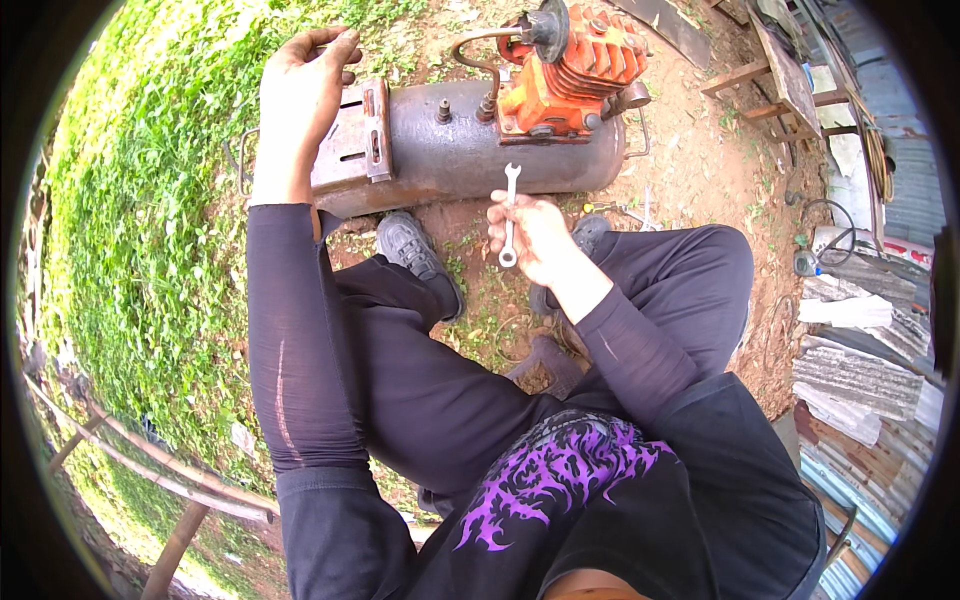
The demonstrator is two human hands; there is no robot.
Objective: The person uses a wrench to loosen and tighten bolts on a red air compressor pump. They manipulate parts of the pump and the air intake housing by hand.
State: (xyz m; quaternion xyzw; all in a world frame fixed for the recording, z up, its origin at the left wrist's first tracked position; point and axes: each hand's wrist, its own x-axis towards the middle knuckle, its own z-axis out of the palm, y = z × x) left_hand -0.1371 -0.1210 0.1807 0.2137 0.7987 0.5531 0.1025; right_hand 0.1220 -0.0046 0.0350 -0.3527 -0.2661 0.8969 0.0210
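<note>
My right hand (540, 235) grips a combination wrench (510, 215) by its shaft, open jaw pointing up and ring end down. It is held in front of an air compressor's grey tank (440, 140), apart from it. On the tank's right part sits the orange finned pump head (570, 90), with a curved pipe running down to the tank. My left hand (303, 85) is raised by the tank's left end, near the slotted metal mounting plate (376, 130). Its fingers are loosely bent and apart, with nothing visible in them.
Several small tools (620, 212) lie on the soil beside my right shoe (590, 235). Green plants (170, 250) cover the left side. A wooden bench (765, 80) stands at the far right, above stacked corrugated sheets (860, 375). Bamboo poles (180, 475) cross the lower left.
</note>
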